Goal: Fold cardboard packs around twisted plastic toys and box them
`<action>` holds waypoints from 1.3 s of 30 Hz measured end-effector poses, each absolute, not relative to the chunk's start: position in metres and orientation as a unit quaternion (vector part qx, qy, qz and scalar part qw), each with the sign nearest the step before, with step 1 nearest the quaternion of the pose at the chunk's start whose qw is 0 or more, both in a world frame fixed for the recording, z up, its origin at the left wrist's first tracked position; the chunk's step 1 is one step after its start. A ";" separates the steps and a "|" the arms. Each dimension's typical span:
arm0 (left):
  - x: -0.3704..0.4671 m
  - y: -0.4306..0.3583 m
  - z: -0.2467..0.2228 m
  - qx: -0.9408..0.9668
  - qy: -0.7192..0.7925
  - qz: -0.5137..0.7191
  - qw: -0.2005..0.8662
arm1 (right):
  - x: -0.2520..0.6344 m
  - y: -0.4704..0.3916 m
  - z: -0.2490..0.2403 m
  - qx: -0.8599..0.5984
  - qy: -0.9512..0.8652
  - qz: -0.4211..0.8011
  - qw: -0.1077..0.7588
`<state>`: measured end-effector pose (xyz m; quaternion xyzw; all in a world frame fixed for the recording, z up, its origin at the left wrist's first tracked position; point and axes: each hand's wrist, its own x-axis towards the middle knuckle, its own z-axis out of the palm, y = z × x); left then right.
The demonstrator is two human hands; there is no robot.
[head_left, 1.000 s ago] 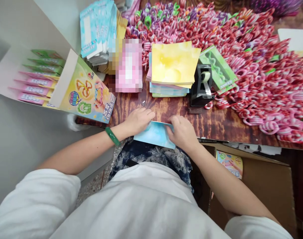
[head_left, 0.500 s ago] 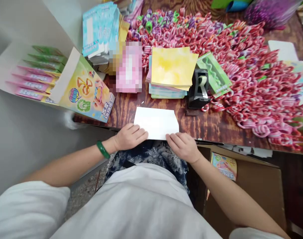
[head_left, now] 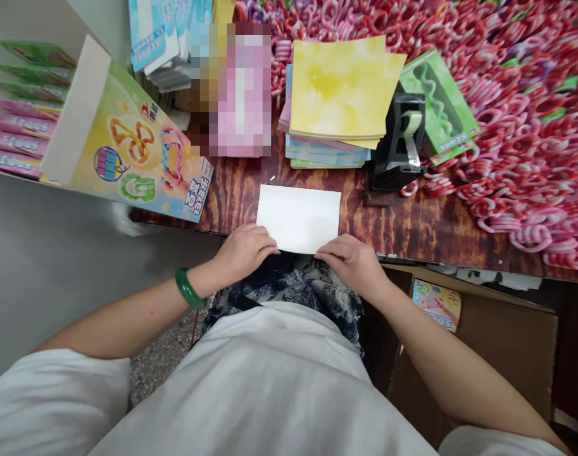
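A white card [head_left: 298, 218] lies at the front edge of the wooden table, its near edge slightly curved. My left hand [head_left: 248, 250] pinches its near left corner, thumb along the bottom edge. At the near right corner my right hand [head_left: 350, 259] pinches it the same way. A green bangle [head_left: 190, 288] circles my left wrist. Beyond the card sits a stack of yellow, pink and blue cards [head_left: 340, 88]. To the right of that stack stands a black tape dispenser [head_left: 399, 145].
A printed display box [head_left: 146, 152] with green and pink packets leans at the left. A green package [head_left: 440, 107] rests beside a large heap of red and pink twisted rings [head_left: 521, 139]. Blue packets [head_left: 175, 31] are piled at the back. Below the table's right side is a cardboard box [head_left: 502, 354].
The view has shifted closer to the table. On the white card, the right side that looked slanted and bent now appears straight. Both hands still hold its near corners, with thumbs more visible.
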<state>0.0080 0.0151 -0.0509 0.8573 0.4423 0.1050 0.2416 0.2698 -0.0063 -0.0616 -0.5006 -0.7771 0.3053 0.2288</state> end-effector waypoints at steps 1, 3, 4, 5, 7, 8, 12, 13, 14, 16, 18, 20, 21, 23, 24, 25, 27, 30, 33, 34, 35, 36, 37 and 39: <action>0.010 0.025 -0.049 0.831 0.461 0.082 0.300 | 0.269 0.004 -0.059 -0.529 -0.741 0.365 0.195; 0.014 0.043 -0.046 0.777 0.493 0.033 0.391 | 0.268 0.023 -0.053 -0.575 -0.679 0.441 0.114; 0.015 0.049 -0.045 0.758 0.503 0.014 0.415 | 0.267 0.029 -0.051 -0.586 -0.666 0.454 0.084; 0.016 0.053 -0.044 0.751 0.507 0.003 0.422 | 0.266 0.031 -0.049 -0.585 -0.670 0.451 0.067; 0.015 0.051 -0.044 0.777 0.493 0.008 0.392 | 0.265 0.025 -0.048 -0.560 -0.720 0.402 0.079; 0.013 0.046 -0.044 0.804 0.475 0.022 0.358 | 0.265 0.019 -0.048 -0.539 -0.757 0.357 0.094; 0.004 0.020 -0.048 0.914 0.366 0.070 0.164 | 0.267 -0.010 -0.058 -0.463 -0.874 0.126 0.080; 0.002 0.016 -0.049 0.928 0.346 0.070 0.122 | 0.267 -0.014 -0.060 -0.450 -0.887 0.084 0.064; 0.001 0.014 -0.049 0.936 0.334 0.066 0.091 | 0.267 -0.016 -0.062 -0.439 -0.895 0.055 0.053; -0.001 0.015 -0.049 0.940 0.329 0.054 0.067 | 0.267 -0.015 -0.063 -0.422 -0.905 0.030 0.051; -0.001 0.021 -0.046 0.938 0.334 0.043 0.082 | 0.268 -0.010 -0.060 -0.417 -0.906 0.041 0.068; 0.000 0.030 -0.041 0.933 0.337 0.033 0.121 | 0.269 -0.002 -0.055 -0.423 -0.898 0.082 0.090; 0.001 0.036 -0.039 0.929 0.340 0.027 0.144 | 0.270 0.004 -0.052 -0.429 -0.891 0.113 0.096; 0.004 0.051 -0.036 0.915 0.353 0.010 0.196 | 0.271 0.020 -0.046 -0.446 -0.869 0.194 0.089; 0.006 0.059 -0.034 0.904 0.365 -0.005 0.221 | 0.272 0.030 -0.044 -0.461 -0.850 0.243 0.077; 0.008 0.068 -0.034 0.893 0.379 -0.022 0.244 | 0.272 0.041 -0.043 -0.479 -0.825 0.292 0.063; 0.013 0.084 -0.035 0.871 0.402 -0.057 0.278 | 0.270 0.062 -0.043 -0.517 -0.769 0.375 0.032; 0.017 0.099 -0.038 0.852 0.413 -0.070 0.314 | 0.267 0.078 -0.045 -0.549 -0.717 0.429 0.016; 0.018 0.096 -0.038 0.830 0.429 -0.048 0.353 | 0.266 0.070 -0.047 -0.560 -0.707 0.430 0.042; 0.017 0.093 -0.036 0.822 0.436 -0.036 0.365 | 0.266 0.064 -0.046 -0.562 -0.713 0.415 0.064; 0.016 0.090 -0.032 0.815 0.443 -0.020 0.373 | 0.266 0.056 -0.045 -0.559 -0.726 0.390 0.093; 0.015 0.086 -0.027 0.810 0.448 0.000 0.378 | 0.266 0.049 -0.043 -0.551 -0.744 0.357 0.128; 0.014 0.083 -0.019 0.806 0.453 0.028 0.379 | 0.267 0.042 -0.040 -0.538 -0.761 0.321 0.170; 0.011 0.079 0.001 0.790 0.463 0.102 0.388 | 0.269 0.032 -0.027 -0.506 -0.779 0.268 0.256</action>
